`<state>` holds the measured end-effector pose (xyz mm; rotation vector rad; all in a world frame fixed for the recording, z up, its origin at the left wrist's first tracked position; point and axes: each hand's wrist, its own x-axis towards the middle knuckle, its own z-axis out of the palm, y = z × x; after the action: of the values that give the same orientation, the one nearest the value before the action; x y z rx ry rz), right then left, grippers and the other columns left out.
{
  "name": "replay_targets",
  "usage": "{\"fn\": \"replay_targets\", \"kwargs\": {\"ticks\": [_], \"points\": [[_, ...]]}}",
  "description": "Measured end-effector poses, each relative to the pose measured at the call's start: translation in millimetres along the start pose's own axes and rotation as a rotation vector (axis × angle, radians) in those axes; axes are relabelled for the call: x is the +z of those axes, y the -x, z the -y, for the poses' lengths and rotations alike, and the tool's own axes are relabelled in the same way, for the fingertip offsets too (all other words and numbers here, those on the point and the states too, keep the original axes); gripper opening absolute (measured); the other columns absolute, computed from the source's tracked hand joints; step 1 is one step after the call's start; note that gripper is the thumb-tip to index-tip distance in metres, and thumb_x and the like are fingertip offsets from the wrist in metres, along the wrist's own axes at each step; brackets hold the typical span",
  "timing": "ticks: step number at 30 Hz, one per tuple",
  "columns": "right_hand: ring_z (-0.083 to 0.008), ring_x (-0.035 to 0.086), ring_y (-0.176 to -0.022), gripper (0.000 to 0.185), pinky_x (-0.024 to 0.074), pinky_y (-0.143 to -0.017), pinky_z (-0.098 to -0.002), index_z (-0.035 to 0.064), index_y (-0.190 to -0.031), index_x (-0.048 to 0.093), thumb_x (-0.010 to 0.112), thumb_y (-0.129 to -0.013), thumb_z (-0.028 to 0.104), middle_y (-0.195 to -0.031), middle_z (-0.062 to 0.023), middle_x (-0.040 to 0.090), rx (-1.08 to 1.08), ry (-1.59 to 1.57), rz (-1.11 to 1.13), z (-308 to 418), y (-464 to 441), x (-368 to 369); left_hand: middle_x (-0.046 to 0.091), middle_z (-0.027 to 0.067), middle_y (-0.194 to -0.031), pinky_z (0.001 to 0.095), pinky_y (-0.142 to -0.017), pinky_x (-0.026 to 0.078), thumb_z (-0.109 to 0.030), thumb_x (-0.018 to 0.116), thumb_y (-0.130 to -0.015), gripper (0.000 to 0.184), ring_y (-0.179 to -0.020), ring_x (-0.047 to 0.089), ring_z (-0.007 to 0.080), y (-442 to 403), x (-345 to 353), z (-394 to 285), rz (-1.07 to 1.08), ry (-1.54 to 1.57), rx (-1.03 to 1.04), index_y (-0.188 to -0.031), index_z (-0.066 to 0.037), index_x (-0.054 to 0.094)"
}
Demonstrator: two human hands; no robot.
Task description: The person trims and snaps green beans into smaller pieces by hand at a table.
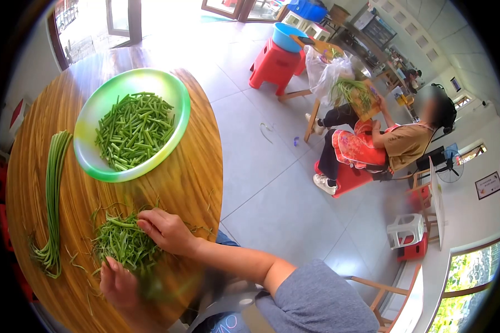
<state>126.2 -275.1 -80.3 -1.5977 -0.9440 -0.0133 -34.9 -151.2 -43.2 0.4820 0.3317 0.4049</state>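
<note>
My right hand (166,230) is over a loose pile of thin green stalk tips (122,244) on the table. Its fingers are pinched on a green garlic scape piece at the pile's upper edge. At the pile's lower side is my left hand (119,283), blurred, with its fingertips against the greens; what they hold is unclear. A smear of moving green shows beside it. Beyond the pile, a green-and-white bowl (178,133) holds many short cut scape pieces (136,130). A bundle of long whole garlic scapes (54,194) lies along the left.
The round wooden table (200,194) carries stray thin scraps. Across the grey floor, a person in a red apron (353,147) sits holding a board near more green stalks (350,94). A red stool (275,66) supports a blue basin (289,38). Wooden chair parts stand at lower right.
</note>
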Motion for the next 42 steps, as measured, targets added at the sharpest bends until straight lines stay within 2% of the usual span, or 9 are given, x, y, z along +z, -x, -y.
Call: {"fn": "replay_targets", "kwargs": {"ticks": [6, 9, 21, 30, 33, 39, 42], "points": [[-0.0325, 0.059, -0.074, 0.014, 0.048, -0.062, -0.0358, 0.0007, -0.094, 0.057, 0.056, -0.086, 0.013, -0.084, -0.0158, 0.06, -0.008, 0.005, -0.008, -1, 1, 2, 0.042, 0.0003, -0.05, 0.0179, -0.027, 0.021, -0.022, 0.028, -0.099, 0.029, -0.031, 0.028, 0.0042, 1, 4, -1, -0.001, -0.006, -0.011, -0.089, -0.001, 0.046], [-0.0325, 0.059, -0.074, 0.014, 0.0479, -0.062, -0.0359, 0.0005, -0.093, 0.057, 0.056, -0.086, 0.013, -0.083, -0.0158, 0.06, -0.006, 0.0, -0.011, 1, 0, 1, 0.043, -0.0039, -0.054, 0.0217, -0.036, 0.027, -0.027, 0.041, -0.094, 0.023, -0.039, 0.033, 0.0059, 0, 3, -7, 0.108, -0.122, -0.088, -0.084, -0.008, 0.05], [-0.0324, 0.059, -0.073, 0.013, 0.0474, -0.062, -0.036, 0.0001, -0.091, 0.057, 0.056, -0.086, 0.012, -0.082, -0.0156, 0.06, 0.001, 0.002, -0.018, -1, -1, 2, 0.044, -0.0022, -0.053, 0.0222, -0.034, 0.027, -0.024, 0.042, -0.094, 0.022, -0.037, 0.034, 0.0066, -1, 0, -6, 0.151, -0.123, -0.06, -0.088, -0.004, 0.05], [-0.0323, 0.058, -0.071, 0.013, 0.0464, -0.061, -0.036, 0.0001, -0.088, 0.057, 0.056, -0.087, 0.013, -0.079, -0.0156, 0.059, 0.012, -0.004, -0.033, 3, -4, 0, 0.047, -0.0022, -0.056, 0.0217, -0.035, 0.029, -0.025, 0.044, -0.094, 0.022, -0.038, 0.037, 0.0064, 1, 4, -6, 0.157, -0.108, -0.063, -0.086, -0.005, 0.051], [-0.0322, 0.058, -0.07, 0.014, 0.0461, -0.061, -0.036, -0.0001, -0.088, 0.057, 0.056, -0.086, 0.013, -0.078, -0.0156, 0.059, 0.018, -0.014, -0.043, 3, -3, -1, 0.047, -0.0028, -0.055, 0.0213, -0.035, 0.029, -0.026, 0.045, -0.093, 0.023, -0.038, 0.036, 0.0062, 2, 5, -6, 0.102, -0.13, -0.051, -0.085, -0.006, 0.051], [-0.0326, 0.057, -0.07, 0.014, 0.0455, -0.06, -0.0364, -0.0007, -0.087, 0.057, 0.056, -0.086, 0.013, -0.077, -0.0162, 0.058, 0.003, 0.011, -0.046, -6, 1, 5, 0.045, -0.0036, -0.054, 0.0201, -0.035, 0.028, -0.026, 0.047, -0.093, 0.022, -0.039, 0.037, 0.0057, 3, 14, -8, 0.15, -0.146, -0.072, -0.083, -0.007, 0.05], [-0.0327, 0.057, -0.07, 0.014, 0.0455, -0.061, -0.0364, -0.0008, -0.088, 0.057, 0.056, -0.086, 0.013, -0.077, -0.0167, 0.058, 0.008, 0.003, -0.052, -4, 0, 3, 0.045, -0.0032, -0.053, 0.0205, -0.034, 0.028, -0.026, 0.046, -0.093, 0.022, -0.038, 0.036, 0.0058, 4, 12, -6, 0.094, -0.135, -0.05, -0.084, -0.007, 0.051]]}}
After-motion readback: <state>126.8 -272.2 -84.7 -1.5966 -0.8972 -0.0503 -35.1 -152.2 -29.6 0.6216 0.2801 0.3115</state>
